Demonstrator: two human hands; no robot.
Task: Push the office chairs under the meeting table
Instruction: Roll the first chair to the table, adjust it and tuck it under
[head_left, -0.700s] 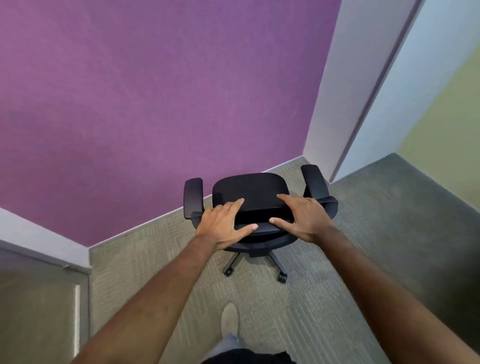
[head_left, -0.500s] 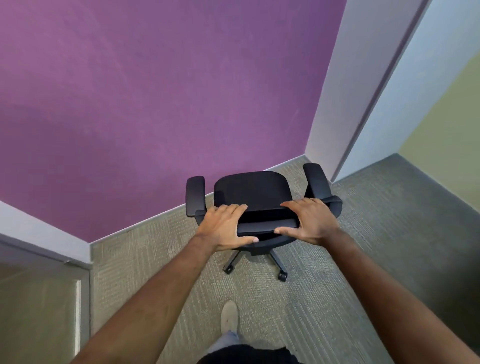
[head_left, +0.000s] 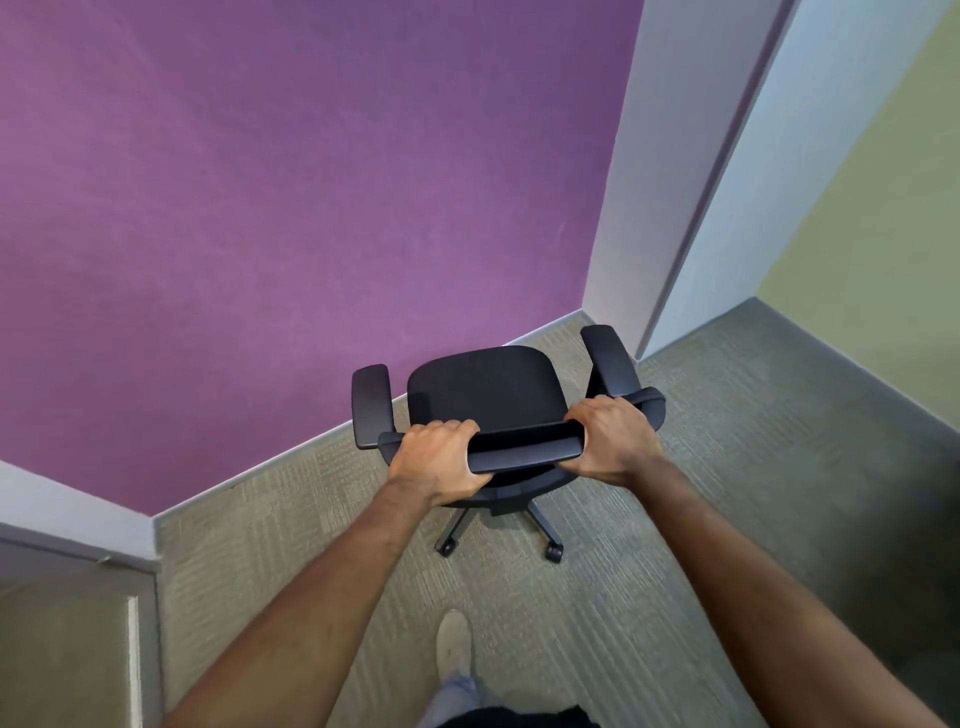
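A black office chair on castors stands on the carpet close to the purple wall, its seat facing away from me. My left hand grips the left end of the backrest's top edge, fingers curled over it. At the right end of the same edge, my right hand holds on with curled fingers. Both armrests stick out to the sides. No meeting table is in view.
The purple wall runs right behind the chair. A white door frame or pillar stands at the right, with grey carpet leading past it. A low ledge sits at the bottom left. My shoe is below the chair.
Both hands went from resting flat on the backrest to curling round its top edge, each sliding out toward an end. The chair has barely moved.
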